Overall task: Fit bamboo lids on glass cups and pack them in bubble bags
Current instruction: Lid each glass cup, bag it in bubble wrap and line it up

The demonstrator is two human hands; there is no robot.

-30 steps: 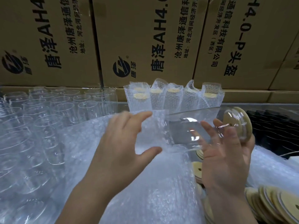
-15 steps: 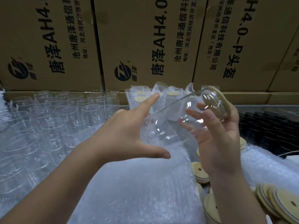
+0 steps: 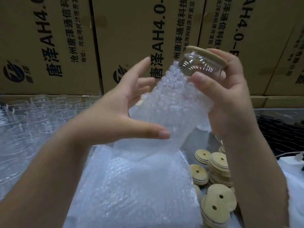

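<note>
The glass cup [image 3: 197,66] is clear and catches bright glints, and a round, pale bamboo lid [image 3: 207,54] caps its upper end. It is held up in the air in front of the cardboard boxes [image 3: 131,38], tilted with the lid end up and to the right. Its lower part is sunk inside a bubble bag [image 3: 164,109], whose mouth reaches just below the lid end. The right hand [image 3: 230,99] grips the cup, with the thumb on the bag's edge and the fingers curled round by the lid. The left hand [image 3: 115,112] is spread wide, with its thumb lying on the front of the bag and its straight fingers behind it. Under the hands a pile of bubble bags [image 3: 139,186] lies on the worktop, hiding most of it. Loose lids [image 3: 215,203], each with a small hole, are stacked just to the pile's right. Rows of empty cups [image 3: 41,116] stand at the left. A dark tray [image 3: 279,134] sits at the far right, partly hidden by the right forearm.
</note>
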